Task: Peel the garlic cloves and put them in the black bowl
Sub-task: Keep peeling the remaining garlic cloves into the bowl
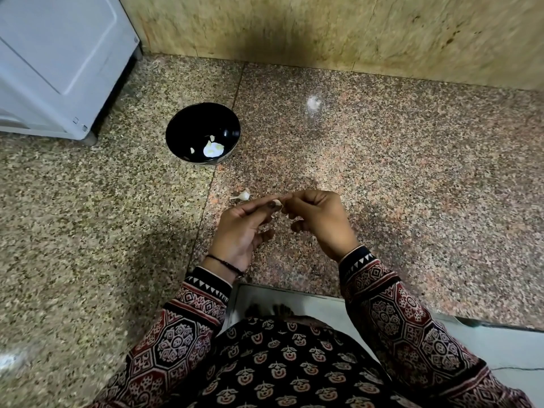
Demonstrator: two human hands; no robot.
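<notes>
A small white garlic clove (277, 203) is pinched between the fingertips of both hands, above the speckled granite counter (382, 172). My left hand (245, 228) holds it from the left with thumb and forefinger. My right hand (319, 220) pinches it from the right with curled fingers. The black bowl (188, 125) stands on the counter at the far left of my hands, with a few pale garlic pieces (212, 149) inside. A leftover bit of garlic with a stem (243, 196) lies on the counter just beyond my left hand.
A white appliance (59, 60) stands at the back left, close to the bowl. A yellowish stone wall (323, 28) closes off the back. The counter's front edge (294, 291) runs just below my wrists, with pale floor beneath.
</notes>
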